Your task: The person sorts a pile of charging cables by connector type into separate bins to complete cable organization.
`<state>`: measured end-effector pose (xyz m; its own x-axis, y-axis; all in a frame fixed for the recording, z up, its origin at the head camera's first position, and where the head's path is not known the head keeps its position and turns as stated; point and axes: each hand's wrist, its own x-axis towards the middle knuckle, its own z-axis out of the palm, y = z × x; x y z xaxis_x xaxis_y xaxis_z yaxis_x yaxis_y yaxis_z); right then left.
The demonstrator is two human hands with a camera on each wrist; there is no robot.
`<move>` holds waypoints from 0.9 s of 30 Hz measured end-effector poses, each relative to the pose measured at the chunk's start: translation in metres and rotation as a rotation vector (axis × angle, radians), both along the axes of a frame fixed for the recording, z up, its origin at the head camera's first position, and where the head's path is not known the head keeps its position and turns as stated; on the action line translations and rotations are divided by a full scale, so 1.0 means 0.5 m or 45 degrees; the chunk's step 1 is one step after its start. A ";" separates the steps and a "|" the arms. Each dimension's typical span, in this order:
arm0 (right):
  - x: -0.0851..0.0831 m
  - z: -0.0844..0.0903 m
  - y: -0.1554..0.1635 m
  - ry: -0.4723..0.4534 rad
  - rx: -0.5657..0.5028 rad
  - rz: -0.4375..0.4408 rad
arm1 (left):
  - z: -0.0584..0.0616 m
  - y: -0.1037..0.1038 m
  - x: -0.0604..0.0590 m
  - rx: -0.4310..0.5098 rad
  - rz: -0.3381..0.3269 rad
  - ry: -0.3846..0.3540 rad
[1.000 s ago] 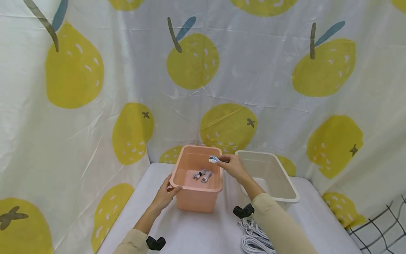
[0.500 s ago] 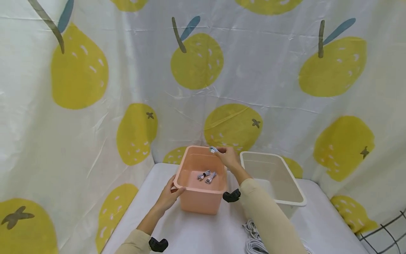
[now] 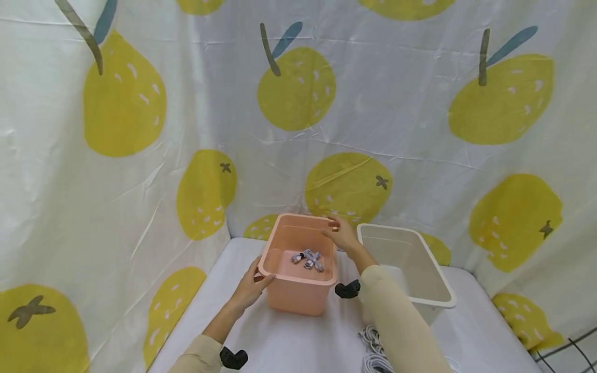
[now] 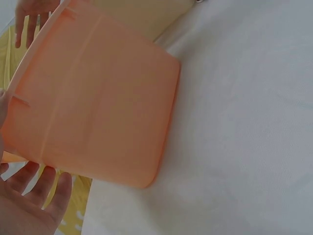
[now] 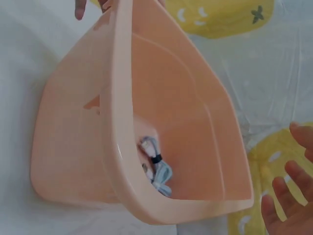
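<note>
A pink plastic bin (image 3: 298, 299) stands on a white table, also seen in the left wrist view as the bin (image 4: 98, 107) and in the right wrist view as the bin (image 5: 68, 127). Several small bundled cables (image 3: 309, 258) lie on its floor, the bundles (image 5: 156, 169) tied with black bands. My left hand (image 3: 251, 288) rests against the bin's near-left corner, fingers straight (image 4: 36, 196). My right hand (image 3: 341, 234) hovers over the bin's far-right corner, fingers spread (image 5: 288, 205) and holding nothing.
An empty white bin (image 3: 392, 246) stands just right of the pink one. Coils of white cable (image 3: 373, 349) lie on the table near my right forearm. A pear-print curtain (image 3: 298, 129) closes off the back and sides. A wire grid (image 3: 564, 347) shows at the lower right.
My right hand let go of the small cable bundle it held above the pink bin; the bundle now lies inside with the others. The left hand has stayed at the bin's corner.
</note>
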<state>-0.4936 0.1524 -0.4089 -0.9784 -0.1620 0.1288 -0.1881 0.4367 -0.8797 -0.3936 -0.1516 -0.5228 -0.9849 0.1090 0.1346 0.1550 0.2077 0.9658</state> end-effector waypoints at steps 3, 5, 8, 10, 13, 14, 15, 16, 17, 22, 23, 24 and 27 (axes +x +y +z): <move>0.005 0.001 0.003 0.000 0.008 0.005 | -0.002 0.000 -0.003 -0.030 0.002 -0.011; 0.006 0.005 0.003 -0.003 0.019 0.010 | -0.003 -0.001 -0.004 -0.055 0.010 -0.015; 0.009 0.010 0.003 -0.004 0.032 0.034 | -0.003 -0.002 -0.007 -0.063 0.017 -0.020; 0.011 0.014 0.003 -0.010 0.028 0.042 | -0.003 -0.003 -0.008 -0.062 0.016 -0.014; 0.016 0.017 0.003 -0.013 0.031 0.050 | -0.003 -0.003 -0.009 -0.064 0.015 -0.015; 0.016 0.017 0.003 -0.016 0.034 0.047 | -0.003 -0.003 -0.009 -0.064 0.012 -0.016; 0.017 0.018 0.003 -0.015 0.036 0.048 | -0.003 -0.003 -0.008 -0.063 0.010 -0.018; 0.017 0.018 0.004 -0.013 0.039 0.052 | -0.002 -0.004 -0.008 -0.066 0.009 -0.018; 0.018 0.018 0.004 -0.010 0.043 0.052 | -0.002 -0.004 -0.008 -0.061 0.009 -0.022; 0.018 0.019 0.007 -0.001 0.037 0.056 | 0.000 -0.004 -0.009 -0.036 0.007 -0.017; 0.019 0.019 0.009 -0.001 0.040 0.054 | 0.000 -0.004 -0.009 -0.033 0.006 -0.019; 0.020 0.019 0.011 -0.008 0.037 0.051 | 0.001 -0.004 -0.009 -0.033 0.005 -0.021; 0.026 0.019 0.017 -0.022 0.043 0.041 | 0.004 -0.008 -0.010 -0.035 -0.005 -0.029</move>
<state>-0.4807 0.1611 -0.3993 -0.9746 -0.1972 0.1061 -0.1876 0.4605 -0.8676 -0.3985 -0.1554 -0.5211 -0.9872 0.1161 0.1090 0.1338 0.2338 0.9630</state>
